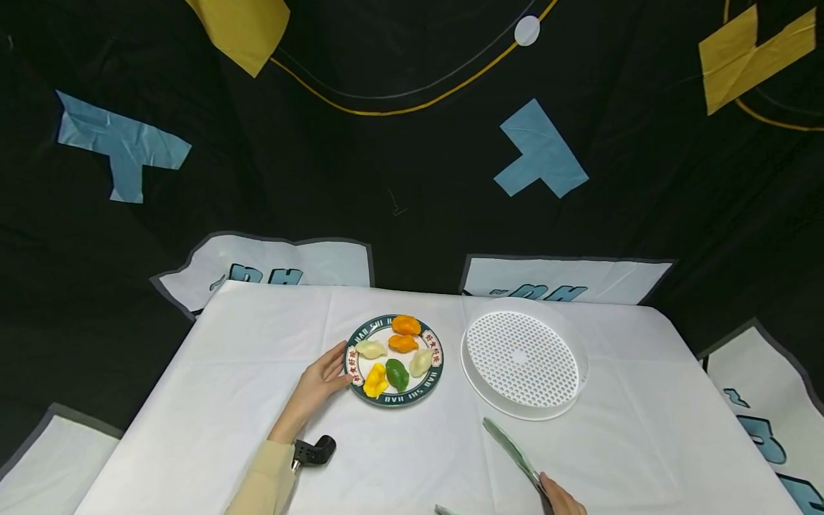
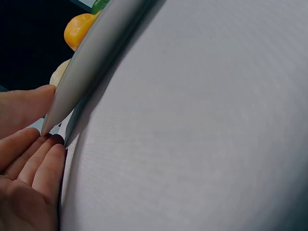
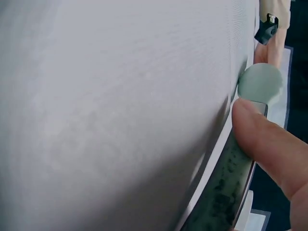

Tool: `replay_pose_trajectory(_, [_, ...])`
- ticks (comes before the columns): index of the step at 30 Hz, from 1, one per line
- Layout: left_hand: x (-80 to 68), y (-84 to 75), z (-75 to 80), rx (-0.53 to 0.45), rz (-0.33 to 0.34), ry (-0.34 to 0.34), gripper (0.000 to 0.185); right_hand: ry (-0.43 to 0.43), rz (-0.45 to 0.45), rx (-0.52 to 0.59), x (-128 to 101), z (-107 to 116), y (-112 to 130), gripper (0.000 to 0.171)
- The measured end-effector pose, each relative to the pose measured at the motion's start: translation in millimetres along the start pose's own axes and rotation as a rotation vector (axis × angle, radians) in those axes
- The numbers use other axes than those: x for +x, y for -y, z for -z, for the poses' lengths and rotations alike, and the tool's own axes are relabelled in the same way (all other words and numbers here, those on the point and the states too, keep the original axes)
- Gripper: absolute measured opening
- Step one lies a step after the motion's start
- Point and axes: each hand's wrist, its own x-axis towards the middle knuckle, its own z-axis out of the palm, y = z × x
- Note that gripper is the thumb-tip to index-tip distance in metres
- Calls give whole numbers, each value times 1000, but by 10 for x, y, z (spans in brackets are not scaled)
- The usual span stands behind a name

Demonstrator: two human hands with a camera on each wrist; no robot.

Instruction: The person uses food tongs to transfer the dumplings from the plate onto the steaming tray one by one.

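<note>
My left hand (image 1: pixel 325 372) holds the left rim of a round plate (image 1: pixel 359 394) with a dark green lettered border. In the left wrist view, the thumb (image 2: pixel 29 108) is on one side of that rim and the fingers (image 2: pixel 48 168) on the other. Several dumpling-shaped pieces lie on the plate: orange (image 1: pixel 406 325), cream (image 1: pixel 421 363), yellow (image 1: pixel 375 380) and green (image 1: pixel 397 375). My right hand (image 1: pixel 563 496), partly cut off at the bottom, grips tongs (image 1: pixel 511 445) with pale green ends. The thumb (image 3: pixel 262 130) presses on the tongs' metal and green part.
A round white steamer tray (image 1: pixel 521 357) with a perforated base stands right of the plate, beyond the tongs. Another pale green tip (image 1: pixel 443 510) shows at the bottom edge. A white cloth (image 1: pixel 399 458) covers the table; a black curtain (image 1: pixel 399 179) hangs behind it.
</note>
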Motion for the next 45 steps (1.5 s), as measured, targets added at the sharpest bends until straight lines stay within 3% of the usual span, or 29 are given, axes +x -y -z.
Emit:
replay_pose_trajectory(2, [4, 4, 5, -4, 8, 0, 69, 37, -35, -17, -3, -122, -101, 87])
replay_pose_trajectory(5, [10, -2, 13, -14, 10, 3, 69, 5, -7, -22, -13, -159, -127, 91])
replay_pose_trajectory(9, [3, -24, 19, -25, 7, 7, 70, -104, 132, 46, 7, 275, 255, 89])
replay_pose_trajectory(12, [-3, -35, 20, -27, 1, 4, 71, -124, 221, 91, 103, 645, 559, 93])
replay_pose_trajectory(13, [-3, -36, 22, -21, -7, 7, 70, -144, 264, 110, 159, 698, 594, 94])
replay_pose_trajectory(17, [3, -24, 22, -1, -8, 4, 70, -75, 334, 167, 389, 840, 689, 96])
replay_pose_trajectory(25, [14, -10, 14, -31, -6, 13, 70, -195, 493, 184, 699, 949, 839, 87])
replay_pose_trajectory(35, [2, -10, 4, -38, -14, 21, 69, -244, 543, 147, 993, 956, 966, 78])
replay_pose_trajectory(45, [-6, -1, 6, -35, 3, -2, 70, -203, 529, 78, 1242, 926, 1105, 74])
